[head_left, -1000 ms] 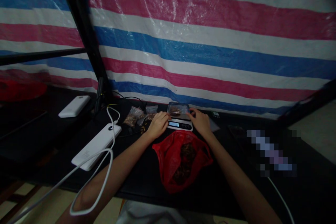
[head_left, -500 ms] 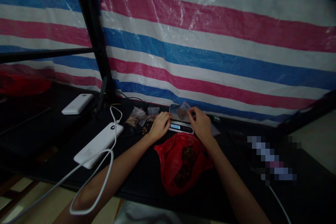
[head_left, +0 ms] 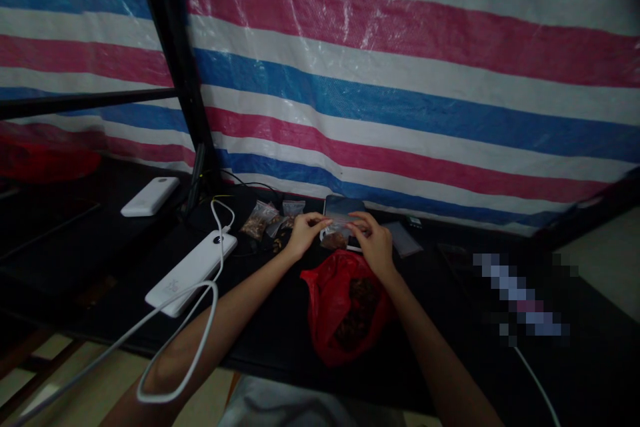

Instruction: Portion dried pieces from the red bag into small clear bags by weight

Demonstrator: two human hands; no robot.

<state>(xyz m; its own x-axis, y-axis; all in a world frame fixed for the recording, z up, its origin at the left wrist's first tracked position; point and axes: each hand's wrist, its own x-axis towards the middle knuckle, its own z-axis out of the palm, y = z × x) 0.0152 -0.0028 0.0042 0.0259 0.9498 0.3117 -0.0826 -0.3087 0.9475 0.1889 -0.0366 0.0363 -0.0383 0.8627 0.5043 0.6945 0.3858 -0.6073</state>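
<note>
A small clear zip bag (head_left: 335,239) with brown contents at its bottom hangs between my hands. My left hand (head_left: 303,236) pinches its upper left corner. At the upper right, my right hand (head_left: 376,244) has its fingers closed on the bag's edge. Just behind the bag lies a small digital scale (head_left: 345,205), its front and display mostly hidden. Close below my right hand sits an open red plastic bag (head_left: 327,310) holding dark brown pieces. Filled zip bags (head_left: 257,221) lie left of my left hand.
A flat clear bag (head_left: 404,240) lies right of my right hand. On the left are a white power bank (head_left: 193,273) with a looping white cable (head_left: 216,303) and a second white power bank (head_left: 151,197). A striped plastic sheet (head_left: 350,107) closes off the back.
The zip bag has come off the scale toward me. My left hand has moved from the scale's left edge to the bag, so both hands now hold it.
</note>
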